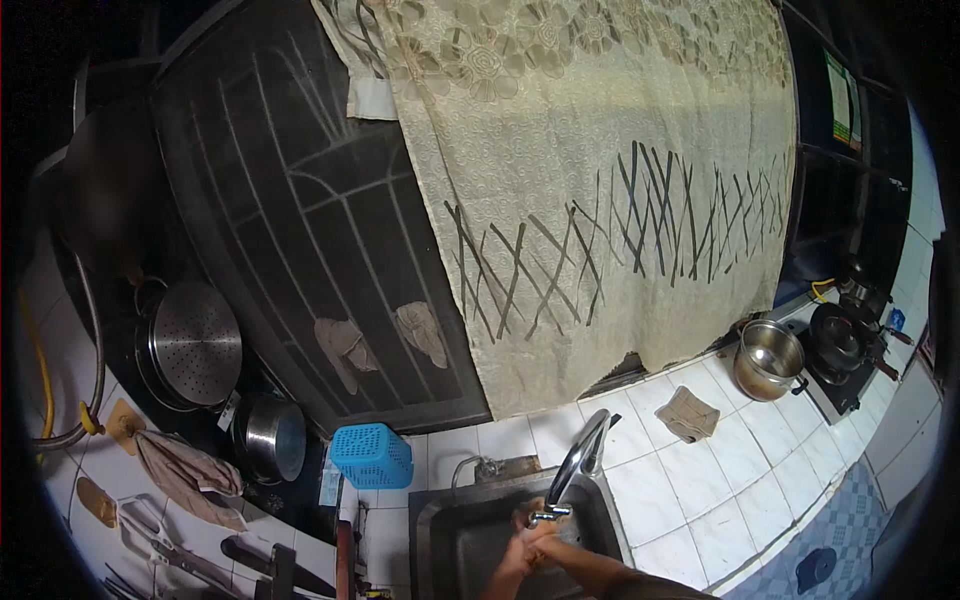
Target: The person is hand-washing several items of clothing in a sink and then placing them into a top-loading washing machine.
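Both my hands are together over the dark kitchen sink (465,566), below the chrome faucet (581,457). My left hand (517,553) reaches in from the bottom and touches my right hand (546,535), whose forearm comes from the lower right. The faucet's spout end (551,513) covers part of the fingers. I cannot tell whether anything lies between the palms, or whether water is running.
A blue perforated plastic basket (372,456) stands behind the sink's left corner. On the white tiled counter (645,495) are a folded brown cloth (688,415), a steel pot (768,360) and a gas stove (832,397). Steel pans (281,439) and kitchen scissors (150,532) hang at left.
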Demonstrator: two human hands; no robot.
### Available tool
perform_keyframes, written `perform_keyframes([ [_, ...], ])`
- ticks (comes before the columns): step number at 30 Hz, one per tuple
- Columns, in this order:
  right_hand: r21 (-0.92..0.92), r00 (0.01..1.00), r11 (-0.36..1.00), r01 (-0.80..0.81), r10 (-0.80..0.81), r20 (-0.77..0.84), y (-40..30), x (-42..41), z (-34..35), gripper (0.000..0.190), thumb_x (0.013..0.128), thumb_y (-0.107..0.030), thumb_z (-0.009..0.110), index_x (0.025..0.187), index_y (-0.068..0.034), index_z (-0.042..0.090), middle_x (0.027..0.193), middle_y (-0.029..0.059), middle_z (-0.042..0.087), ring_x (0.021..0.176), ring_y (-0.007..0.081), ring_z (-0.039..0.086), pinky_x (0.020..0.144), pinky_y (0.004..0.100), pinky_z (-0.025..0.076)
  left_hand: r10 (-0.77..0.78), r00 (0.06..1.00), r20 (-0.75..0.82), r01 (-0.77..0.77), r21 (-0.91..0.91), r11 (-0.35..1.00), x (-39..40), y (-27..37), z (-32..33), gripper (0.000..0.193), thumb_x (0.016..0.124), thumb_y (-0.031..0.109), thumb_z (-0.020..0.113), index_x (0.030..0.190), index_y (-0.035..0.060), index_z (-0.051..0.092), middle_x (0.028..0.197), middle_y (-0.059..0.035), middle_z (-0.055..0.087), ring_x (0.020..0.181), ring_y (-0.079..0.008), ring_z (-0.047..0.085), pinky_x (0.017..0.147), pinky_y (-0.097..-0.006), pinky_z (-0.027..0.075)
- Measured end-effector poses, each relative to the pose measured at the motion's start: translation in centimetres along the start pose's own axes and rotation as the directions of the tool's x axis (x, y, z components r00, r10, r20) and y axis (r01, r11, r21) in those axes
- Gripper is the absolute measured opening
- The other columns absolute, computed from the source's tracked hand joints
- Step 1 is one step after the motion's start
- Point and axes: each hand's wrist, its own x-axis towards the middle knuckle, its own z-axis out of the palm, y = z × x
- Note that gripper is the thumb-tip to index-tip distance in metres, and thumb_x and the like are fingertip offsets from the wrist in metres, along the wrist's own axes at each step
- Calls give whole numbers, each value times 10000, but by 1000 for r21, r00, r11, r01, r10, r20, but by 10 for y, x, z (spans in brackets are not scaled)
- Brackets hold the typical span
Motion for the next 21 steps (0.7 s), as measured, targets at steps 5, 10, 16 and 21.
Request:
perform_keyframes([
  [5,-297,979,935,192,-204,-10,16,-19,49,495,707,-512,489,884,-62,596,914,184,586,881,327,553,817,436,389,119,955,-273,-94,102,990,7,9,33,336,851,340,379,930,54,535,802,-89,569,700,-237,569,614,-369,475],
  [10,205,966,954,-221,186,178,69,20,56,348,733,-377,508,727,-45,613,771,193,603,728,330,596,612,389,468,-151,965,213,205,-257,944,-17,15,-17,402,881,405,301,925,78,531,815,-91,559,783,-253,561,695,-405,461],
  [16,182,922,905,384,-386,-28,25,-18,30,333,789,-338,486,856,-25,578,833,209,582,740,345,577,593,406,459,95,934,-345,-51,135,990,-41,11,32,368,895,375,280,894,91,514,703,-37,539,621,-205,546,585,-338,463],
  [21,-236,772,775,587,-623,-128,30,-28,49,401,761,-411,514,790,-19,599,813,188,593,690,333,588,570,413,464,144,945,-292,-53,300,952,-40,11,32,317,886,337,319,944,80,495,754,-41,539,676,-201,541,627,-336,453],
])
